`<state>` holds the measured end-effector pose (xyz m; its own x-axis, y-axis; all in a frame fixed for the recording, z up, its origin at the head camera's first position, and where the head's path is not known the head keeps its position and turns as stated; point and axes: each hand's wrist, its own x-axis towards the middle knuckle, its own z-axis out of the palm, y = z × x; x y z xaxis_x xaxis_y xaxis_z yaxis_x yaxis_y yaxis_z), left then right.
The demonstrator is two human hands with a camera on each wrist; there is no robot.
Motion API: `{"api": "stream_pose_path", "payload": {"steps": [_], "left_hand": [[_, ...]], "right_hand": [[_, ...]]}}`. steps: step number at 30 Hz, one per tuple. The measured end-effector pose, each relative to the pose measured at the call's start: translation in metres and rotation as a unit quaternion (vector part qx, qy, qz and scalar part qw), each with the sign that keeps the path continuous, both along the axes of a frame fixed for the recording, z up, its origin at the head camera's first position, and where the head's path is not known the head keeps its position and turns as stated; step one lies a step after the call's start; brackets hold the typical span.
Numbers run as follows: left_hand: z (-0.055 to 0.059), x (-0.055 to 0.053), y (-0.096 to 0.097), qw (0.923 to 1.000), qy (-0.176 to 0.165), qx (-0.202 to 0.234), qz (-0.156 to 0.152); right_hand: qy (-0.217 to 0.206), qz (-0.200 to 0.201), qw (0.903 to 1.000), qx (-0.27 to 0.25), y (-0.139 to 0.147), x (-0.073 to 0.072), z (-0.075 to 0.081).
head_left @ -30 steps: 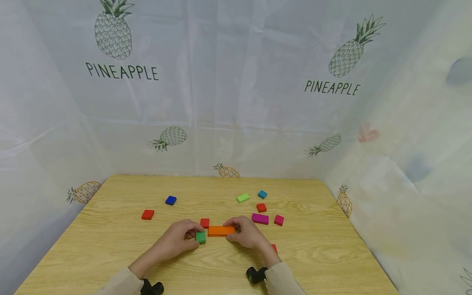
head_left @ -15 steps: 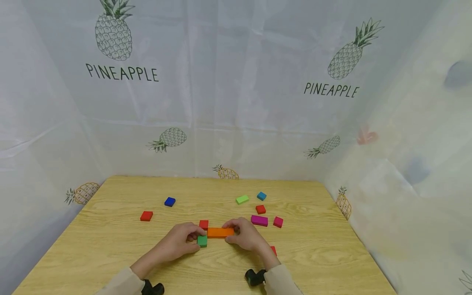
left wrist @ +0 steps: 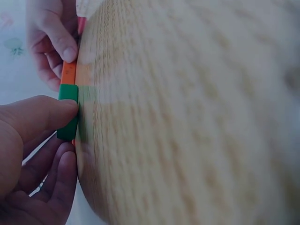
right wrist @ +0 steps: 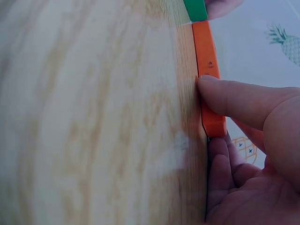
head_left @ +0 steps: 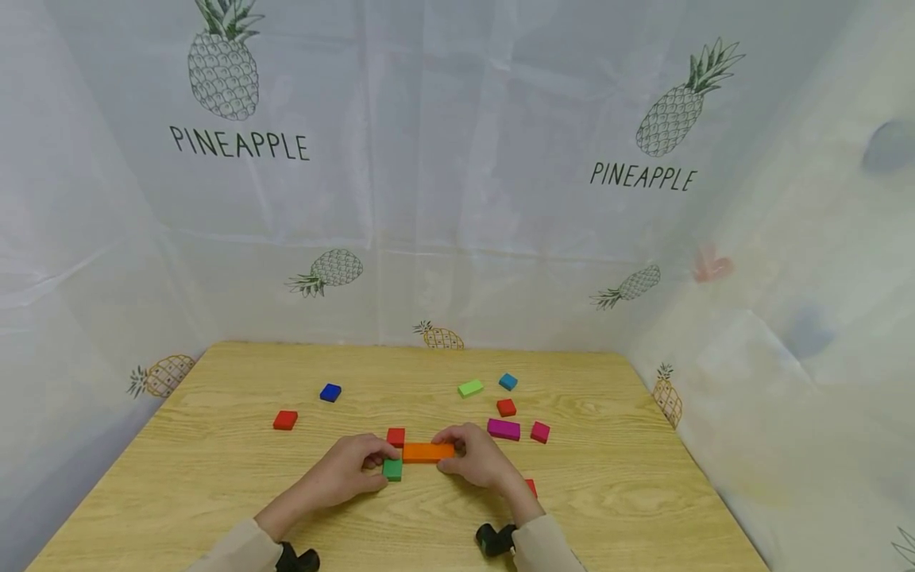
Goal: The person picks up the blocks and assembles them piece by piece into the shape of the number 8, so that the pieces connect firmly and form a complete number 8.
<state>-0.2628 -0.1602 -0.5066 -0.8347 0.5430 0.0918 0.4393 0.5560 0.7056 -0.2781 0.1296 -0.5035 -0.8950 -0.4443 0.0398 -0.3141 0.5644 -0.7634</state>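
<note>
My left hand (head_left: 348, 473) pinches a small green block (head_left: 392, 470) between thumb and fingers; in the left wrist view the thumb presses the near face of the green block (left wrist: 68, 119). An orange bar-shaped block (head_left: 425, 453) lies flat just to its right, and my right hand (head_left: 473, 457) grips that bar's right end. From the right wrist, the thumb lies on the side of the orange block (right wrist: 208, 61), with the green block (right wrist: 196, 9) at its far end. Behind the green block, against the orange one's left end, sits a red block (head_left: 395, 436).
Farther back right lie a purple block (head_left: 503, 429), a pink block (head_left: 540, 432), a red block (head_left: 506, 407), a lime block (head_left: 470, 388) and a light-blue block (head_left: 508, 381). At left are a red block (head_left: 285, 420) and a dark-blue block (head_left: 330, 392). Another red block (head_left: 531, 487) peeks past my right wrist.
My left hand has slid the green block slightly right and toward me, so it now sits at the orange block's left front corner. The right hand keeps its grip in place.
</note>
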Motion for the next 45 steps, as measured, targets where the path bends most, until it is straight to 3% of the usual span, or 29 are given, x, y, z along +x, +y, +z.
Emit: {"api": "stream_pose_path", "payload": {"steps": [15,45], "left_hand": [[-0.0014,0.0039,0.0029,0.9998,-0.017,0.0,0.009],[0.0028,-0.0032,0.0002,0.9998,-0.018,0.008,0.001]], "right_hand": [[0.002,0.001,1.0,0.006,0.0015,0.0013,-0.0036],[0.014,0.004,0.9999,0.004,-0.0002,-0.0016,-0.0025]]}}
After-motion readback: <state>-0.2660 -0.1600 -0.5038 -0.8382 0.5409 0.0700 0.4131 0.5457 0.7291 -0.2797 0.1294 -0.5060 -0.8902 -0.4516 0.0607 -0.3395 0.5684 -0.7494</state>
